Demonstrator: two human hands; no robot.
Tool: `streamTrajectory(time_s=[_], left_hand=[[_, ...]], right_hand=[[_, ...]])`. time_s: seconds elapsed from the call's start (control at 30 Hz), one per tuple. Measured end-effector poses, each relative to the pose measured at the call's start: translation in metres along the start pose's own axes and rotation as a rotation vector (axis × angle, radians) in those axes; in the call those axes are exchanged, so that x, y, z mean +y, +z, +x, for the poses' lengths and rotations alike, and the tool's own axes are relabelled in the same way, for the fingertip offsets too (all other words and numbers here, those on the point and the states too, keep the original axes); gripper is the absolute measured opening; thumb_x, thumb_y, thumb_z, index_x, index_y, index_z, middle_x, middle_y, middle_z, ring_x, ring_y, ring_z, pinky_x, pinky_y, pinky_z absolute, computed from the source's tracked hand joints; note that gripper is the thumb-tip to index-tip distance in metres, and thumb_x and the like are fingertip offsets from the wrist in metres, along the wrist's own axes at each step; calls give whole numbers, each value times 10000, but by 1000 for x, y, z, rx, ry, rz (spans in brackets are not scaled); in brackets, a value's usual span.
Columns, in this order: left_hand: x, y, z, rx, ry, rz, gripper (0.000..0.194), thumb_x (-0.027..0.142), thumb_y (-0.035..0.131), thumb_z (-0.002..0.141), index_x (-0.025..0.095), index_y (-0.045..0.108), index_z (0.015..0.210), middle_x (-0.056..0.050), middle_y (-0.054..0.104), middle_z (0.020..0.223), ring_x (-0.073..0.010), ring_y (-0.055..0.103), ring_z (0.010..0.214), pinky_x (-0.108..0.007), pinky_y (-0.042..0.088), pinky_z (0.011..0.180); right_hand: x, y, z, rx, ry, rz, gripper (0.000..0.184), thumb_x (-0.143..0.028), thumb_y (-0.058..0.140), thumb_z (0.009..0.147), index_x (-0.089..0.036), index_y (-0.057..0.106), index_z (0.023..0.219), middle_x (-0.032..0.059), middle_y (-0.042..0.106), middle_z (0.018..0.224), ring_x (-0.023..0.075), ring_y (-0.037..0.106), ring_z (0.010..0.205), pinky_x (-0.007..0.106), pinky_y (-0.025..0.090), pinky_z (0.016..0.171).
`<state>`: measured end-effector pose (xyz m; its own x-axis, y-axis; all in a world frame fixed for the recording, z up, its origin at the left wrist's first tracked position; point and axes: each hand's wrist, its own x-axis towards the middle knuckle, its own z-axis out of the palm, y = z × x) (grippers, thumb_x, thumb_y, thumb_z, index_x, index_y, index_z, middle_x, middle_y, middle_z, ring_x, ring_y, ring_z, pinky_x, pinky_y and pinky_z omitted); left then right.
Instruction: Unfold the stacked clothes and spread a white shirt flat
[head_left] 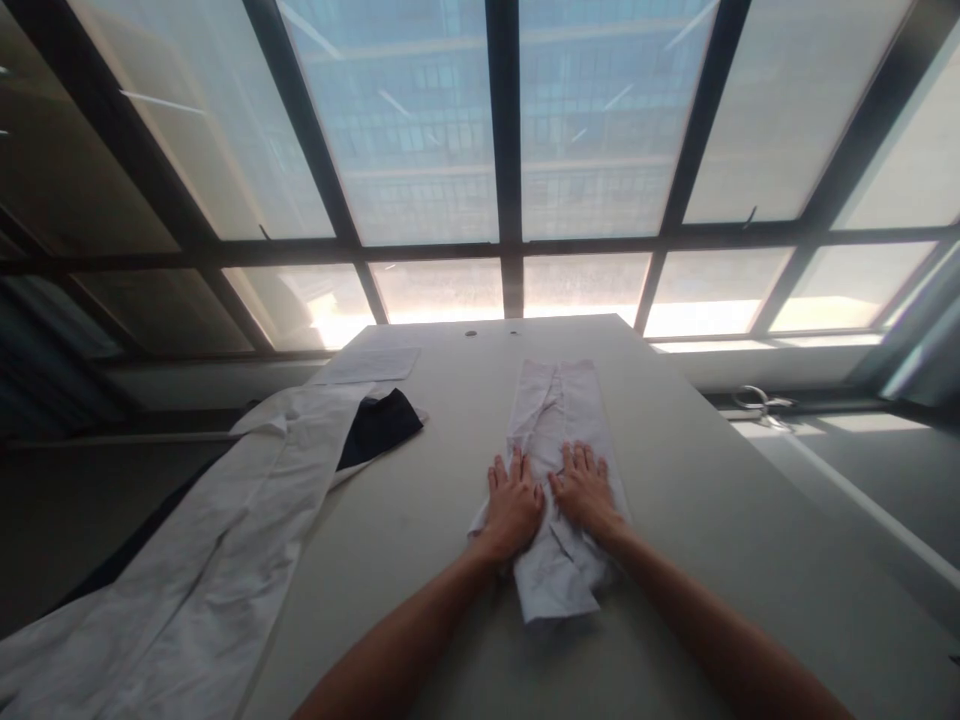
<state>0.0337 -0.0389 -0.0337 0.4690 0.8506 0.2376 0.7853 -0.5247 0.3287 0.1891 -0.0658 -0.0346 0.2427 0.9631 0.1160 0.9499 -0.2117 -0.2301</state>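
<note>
Both forearms reach to the folded pale garment [553, 470]; left hand [514, 504] and right hand [583, 489] press it flat, fingers spread, smoothing.

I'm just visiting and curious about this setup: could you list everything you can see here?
folded garment: one, white, middle of the table, under both hands
white garments: a pile, count unclear, left edge of the table, hanging over it
dark cloth: one, navy or black, partly under the white garments
paper sheet: one, white, far left of the table
table: one, pale grey, runs toward the windows
windows: several panes, dark frames, behind the table
left hand: one, flat on the folded garment
right hand: one, flat on the folded garment, beside the left
</note>
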Motion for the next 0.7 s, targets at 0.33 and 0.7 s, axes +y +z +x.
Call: streamTrajectory(time_s=[0.33,0.7], left_hand=[[-28,-17,25,185,-77,-280,531,284,498,948,141,454,1457,-189,326,1576,-302,445,1382,-437,423,1110],[-39,-30,32,82,-147,-433,461,281,631,899,214,569,1351,-28,731,940,-147,660,723,-265,525,755]], right_hand=[[24,-12,18,-3,-124,66,654,-411,391,994,-129,279,1574,130,299,1621,260,202,1504,445,110,1204],[30,-13,16,40,-130,185,578,-292,423,966,-129,401,1520,103,403,1573,213,300,1471,372,162,1205]])
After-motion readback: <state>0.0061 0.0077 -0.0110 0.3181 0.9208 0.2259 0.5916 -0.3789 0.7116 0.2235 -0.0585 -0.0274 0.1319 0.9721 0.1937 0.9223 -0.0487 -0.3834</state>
